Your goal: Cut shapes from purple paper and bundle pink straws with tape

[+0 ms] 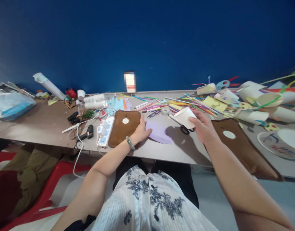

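Note:
My right hand (pixel 205 128) is closed round a white paper cup (pixel 185 116), held tipped on its side above the table. Scissors (pixel 185 129) with black handles lie under the cup, which partly hides them. My left hand (pixel 140 131) rests with fingers stretched and thumb apart, between a brown plush pad (pixel 120 133) and a sheet of purple paper (pixel 158 131). Its thumb reaches the paper's left edge, and its fingertips are at the pad's right side. A roll of clear tape (pixel 165 111) and dark thread snips (pixel 154 114) lie just beyond the paper.
Many coloured pens (pixel 190 102) are strewn along the back. Paper cup crafts (pixel 253 93) crowd the right, near a second brown pad (pixel 243 144) and a white bowl (pixel 282 144). On the left are a power strip (pixel 106 133), a glue gun (pixel 86 133) and cables. A phone (pixel 130 82) stands against the blue wall.

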`<state>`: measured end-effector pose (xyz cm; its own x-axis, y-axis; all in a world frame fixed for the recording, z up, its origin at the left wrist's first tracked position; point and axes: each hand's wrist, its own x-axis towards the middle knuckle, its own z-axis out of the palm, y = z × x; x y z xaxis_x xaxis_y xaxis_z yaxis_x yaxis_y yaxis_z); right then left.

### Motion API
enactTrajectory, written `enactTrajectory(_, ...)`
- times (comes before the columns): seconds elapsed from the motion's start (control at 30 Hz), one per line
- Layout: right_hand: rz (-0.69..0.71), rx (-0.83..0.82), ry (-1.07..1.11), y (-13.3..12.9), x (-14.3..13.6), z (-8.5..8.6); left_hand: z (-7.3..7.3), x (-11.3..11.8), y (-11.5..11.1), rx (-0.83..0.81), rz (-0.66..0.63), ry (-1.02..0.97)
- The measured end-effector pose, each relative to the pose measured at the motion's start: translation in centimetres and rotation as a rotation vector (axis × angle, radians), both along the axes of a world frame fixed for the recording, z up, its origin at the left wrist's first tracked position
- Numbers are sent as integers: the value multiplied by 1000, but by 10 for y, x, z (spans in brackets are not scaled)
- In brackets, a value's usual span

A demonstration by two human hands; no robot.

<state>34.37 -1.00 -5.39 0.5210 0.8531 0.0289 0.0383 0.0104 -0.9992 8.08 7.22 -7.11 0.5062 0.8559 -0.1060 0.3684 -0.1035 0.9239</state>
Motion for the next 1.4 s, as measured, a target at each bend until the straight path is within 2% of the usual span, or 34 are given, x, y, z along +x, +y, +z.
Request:
enactTrajectory(0.07,69,43,-189,0,-4,4,4,-6,-13,432,-41,268)
enactTrajectory(0.1,107,43,-288,0,-7,6,5,-9,-20,590,-88,378)
enactTrajectory(0.17,185,3,-461,2,-14,8,4,-15,-36,731,-256,516)
enactTrajectory(0.23,267,-48,-611,6,-24,10,-3,-16,-50,743,-421,606)
enactTrajectory(0.27,305,-58,-688,9,-30,11,-9,-15,-55,748,-442,642)
enactTrajectory(0.4,469,1,-943,29,-53,15,-32,3,-65,748,-428,656)
enactTrajectory(0.5,494,-92,-1100,44,-65,17,-38,17,-65,734,-398,628)
enactTrajectory(0.6,477,-193,-1191,55,-69,14,-35,20,-65,719,-383,594)
enactTrajectory(0.73,554,-119,-1213,62,-69,3,-27,5,-62,717,-325,656)
enactTrajectory(0.8,572,-97,-1221,63,-69,-3,-23,-3,-54,706,-256,734)
enactTrajectory(0.87,572,-84,-1220,62,-70,-8,-19,-9,-43,684,-248,807)
enactTrajectory(1.03,461,-73,-1125,57,-72,-15,-18,-20,-22,701,-289,861)
enactTrajectory(1.13,423,-32,-1047,54,-74,-21,-17,-24,-19,725,-281,836)
enactTrajectory(1.27,404,0,-991,51,-79,-29,-6,-19,-12,721,-237,731)
enactTrajectory(1.4,455,-31,-907,49,-75,-24,5,-1,-1,575,-200,585)
